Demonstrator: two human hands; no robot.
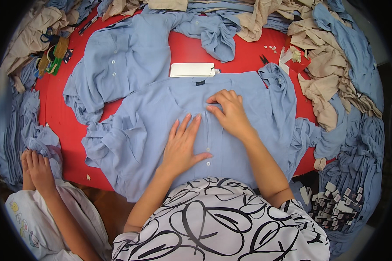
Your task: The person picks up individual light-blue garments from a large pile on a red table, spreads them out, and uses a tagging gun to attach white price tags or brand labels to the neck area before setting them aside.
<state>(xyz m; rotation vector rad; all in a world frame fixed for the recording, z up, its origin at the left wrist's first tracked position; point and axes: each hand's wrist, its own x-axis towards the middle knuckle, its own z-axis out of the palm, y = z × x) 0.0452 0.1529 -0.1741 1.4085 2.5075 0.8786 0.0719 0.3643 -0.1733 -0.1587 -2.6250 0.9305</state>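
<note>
A light blue shirt (152, 126) lies spread out in front of me, its neckline away from me and its buttoned placket running down the middle. My left hand (182, 147) rests flat on it, fingers apart, beside the placket and its white button (208, 164). At the top of the placket my right hand (231, 112) pinches the fabric edge between thumb and fingers. Just beyond the collar is a white hang tag (192, 69), with a dark string at its right end. A small dark neck label (200, 82) shows inside the neckline.
Another blue shirt (117, 65) lies on the red table (76, 152) at far left. Dark snips (264, 59) and loose buttons (272, 48) lie at far right. Tape rolls (54, 56), beige garments (322, 65) and a heap of tags (337, 206) surround me. A co-worker's hands (38, 169) hold blue cloth at left.
</note>
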